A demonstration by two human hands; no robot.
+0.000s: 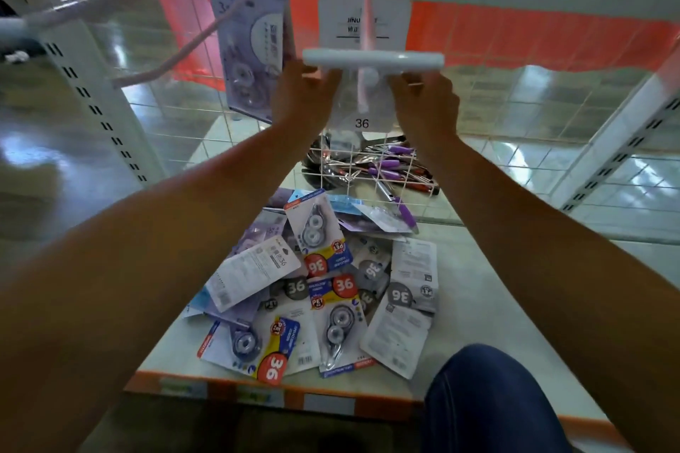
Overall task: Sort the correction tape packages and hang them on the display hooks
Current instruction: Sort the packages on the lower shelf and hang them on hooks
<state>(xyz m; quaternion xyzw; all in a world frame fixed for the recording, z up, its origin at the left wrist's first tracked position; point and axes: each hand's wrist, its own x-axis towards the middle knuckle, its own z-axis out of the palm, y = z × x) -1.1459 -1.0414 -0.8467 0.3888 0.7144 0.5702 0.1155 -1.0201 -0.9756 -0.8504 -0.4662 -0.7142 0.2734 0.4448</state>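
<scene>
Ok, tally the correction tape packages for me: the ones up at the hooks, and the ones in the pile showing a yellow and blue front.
Hanging on the left hook, purple package: 1
At the middle hook, white package pinched by left hand and right hand: 1
Lying on the shelf, yellow-and-blue fronts: 3
Total: 5

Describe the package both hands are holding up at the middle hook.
The package is a pale, flat card, partly see-through, with "36" printed near its lower edge. It is held upright under the white bar at the tip of the pink hook. The left hand grips its left edge, the right hand its right edge. Its top is hidden behind the bar; whether it hangs on the hook yet is unclear.
</scene>
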